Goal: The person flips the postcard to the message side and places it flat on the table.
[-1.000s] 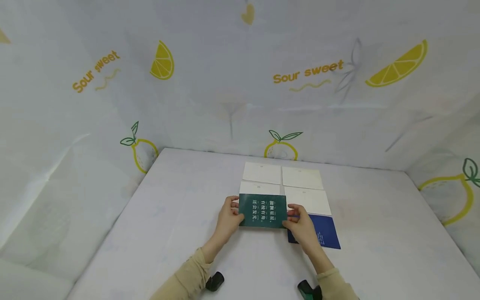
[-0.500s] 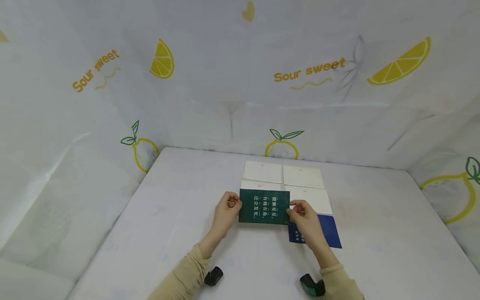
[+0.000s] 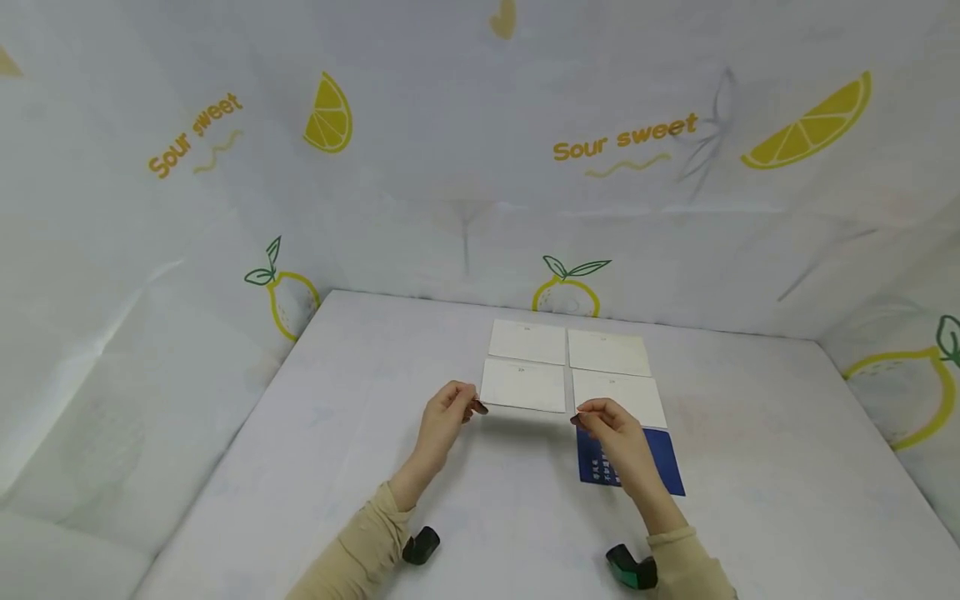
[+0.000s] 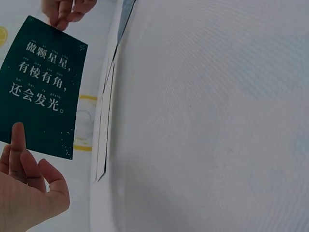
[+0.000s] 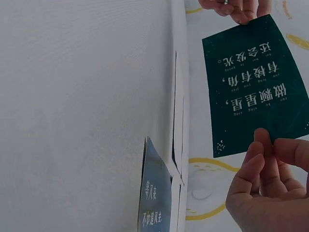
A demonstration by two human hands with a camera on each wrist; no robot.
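Note:
Between both hands is a dark green card with white Chinese lettering, raised off the table. My left hand pinches one short side and my right hand the opposite one. Both wrist views show the card's green face. From the head view only dark slivers of it appear at the fingertips, so it looks nearly edge-on. Just beyond the hands lie white cards in two columns, including a near-left one and a near-right one. A blue card with white lettering lies partly behind my right hand.
The white table ends at a back wall of white sheeting printed with lemons. Farther white cards lie toward that edge. Small black devices sit by the cuffs, one at the left, another at the right.
The green card has been lifted slightly and tilted, so its lettered face no longer shows in the head view. The near-left white card is now uncovered. Both hands keep their pinch.

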